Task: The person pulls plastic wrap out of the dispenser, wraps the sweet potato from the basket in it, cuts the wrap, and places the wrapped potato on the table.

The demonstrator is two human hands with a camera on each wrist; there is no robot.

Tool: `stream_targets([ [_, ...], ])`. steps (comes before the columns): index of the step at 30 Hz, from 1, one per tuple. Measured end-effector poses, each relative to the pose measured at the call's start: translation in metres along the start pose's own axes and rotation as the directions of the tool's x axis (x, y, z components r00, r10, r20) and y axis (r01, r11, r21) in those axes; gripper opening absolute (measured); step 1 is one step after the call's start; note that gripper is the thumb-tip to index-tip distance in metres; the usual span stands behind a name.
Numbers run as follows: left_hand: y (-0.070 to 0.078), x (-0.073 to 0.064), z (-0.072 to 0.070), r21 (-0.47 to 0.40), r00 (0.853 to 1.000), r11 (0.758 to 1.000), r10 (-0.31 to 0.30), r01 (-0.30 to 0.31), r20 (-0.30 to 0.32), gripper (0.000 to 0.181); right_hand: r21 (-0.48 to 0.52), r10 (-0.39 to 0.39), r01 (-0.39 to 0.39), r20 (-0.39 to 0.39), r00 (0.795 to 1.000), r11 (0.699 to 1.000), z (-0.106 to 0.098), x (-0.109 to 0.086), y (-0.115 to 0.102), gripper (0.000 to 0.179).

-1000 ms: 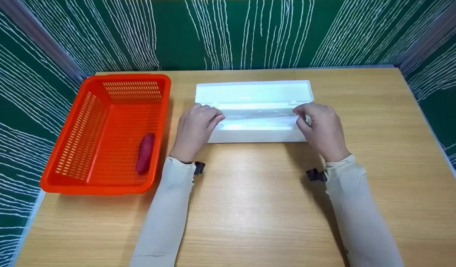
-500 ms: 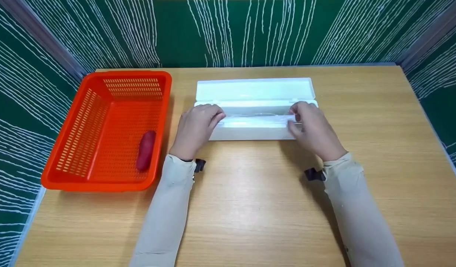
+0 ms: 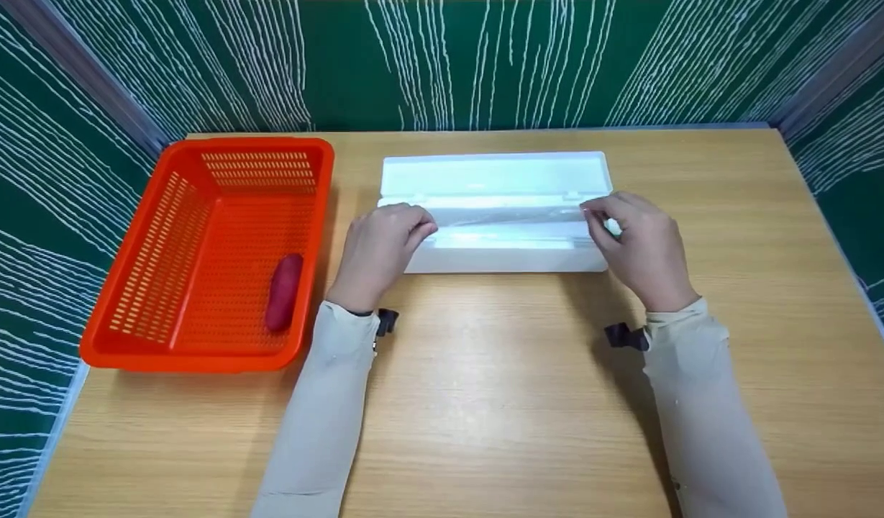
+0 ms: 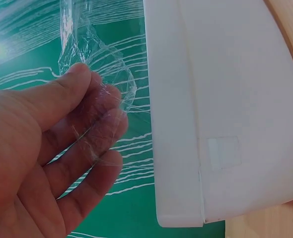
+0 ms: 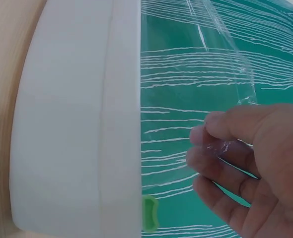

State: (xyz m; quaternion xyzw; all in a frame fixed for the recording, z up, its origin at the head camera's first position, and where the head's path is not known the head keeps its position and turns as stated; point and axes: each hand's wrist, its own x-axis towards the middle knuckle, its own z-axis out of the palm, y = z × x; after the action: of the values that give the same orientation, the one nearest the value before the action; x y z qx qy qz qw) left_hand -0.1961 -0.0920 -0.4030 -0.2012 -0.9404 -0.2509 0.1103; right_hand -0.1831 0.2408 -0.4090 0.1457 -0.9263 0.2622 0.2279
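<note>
A white cling film dispenser box (image 3: 496,260) stands on the table with its lid (image 3: 495,175) raised. Clear cling film (image 4: 87,44) stretches above it between both hands. My left hand (image 3: 381,248) pinches the film's left end between thumb and fingers, and crumpled film drapes over those fingers in the left wrist view. At the other end, my right hand (image 3: 644,248) pinches the film's right corner (image 5: 218,147). Both hands hover over the box's two ends, apart from its wall in the wrist views.
An orange perforated basket (image 3: 197,363) stands at the left of the table. Inside it, against the right wall, lies a dark red, sweet-potato-like object (image 3: 283,293). A small green part (image 5: 150,213) shows beside the box's edge. Green, white-streaked panels (image 3: 485,65) enclose the table.
My right hand moved inward along the box, then back outward to the right, and now pinches the film's right corner. My left hand has stayed in place with its pinch.
</note>
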Motion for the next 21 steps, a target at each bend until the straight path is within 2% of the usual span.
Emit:
stream_targets([
  [5,0.001,-0.002,0.0,0.018,1.0,1.0,-0.001,0.002,-0.026,0.021,-0.012,-0.002,0.001,-0.028,1.0,1.0,-0.002,0.001,-0.001,0.014],
  [13,0.004,-0.001,0.0,0.031,0.994,0.999,-0.01,0.013,-0.11,0.021,-0.019,-0.003,0.003,-0.037,0.999,1.0,-0.008,0.001,-0.002,0.015],
  [17,0.005,0.0,0.0,0.002,0.99,1.0,-0.007,0.008,-0.14,0.02,0.013,0.01,-0.009,-0.03,0.999,1.0,-0.009,0.002,-0.002,0.016],
  [21,0.004,0.0,0.002,-0.033,0.987,0.999,0.018,-0.023,-0.159,0.018,0.042,0.041,-0.04,-0.015,0.999,0.998,-0.011,0.002,-0.003,0.017],
])
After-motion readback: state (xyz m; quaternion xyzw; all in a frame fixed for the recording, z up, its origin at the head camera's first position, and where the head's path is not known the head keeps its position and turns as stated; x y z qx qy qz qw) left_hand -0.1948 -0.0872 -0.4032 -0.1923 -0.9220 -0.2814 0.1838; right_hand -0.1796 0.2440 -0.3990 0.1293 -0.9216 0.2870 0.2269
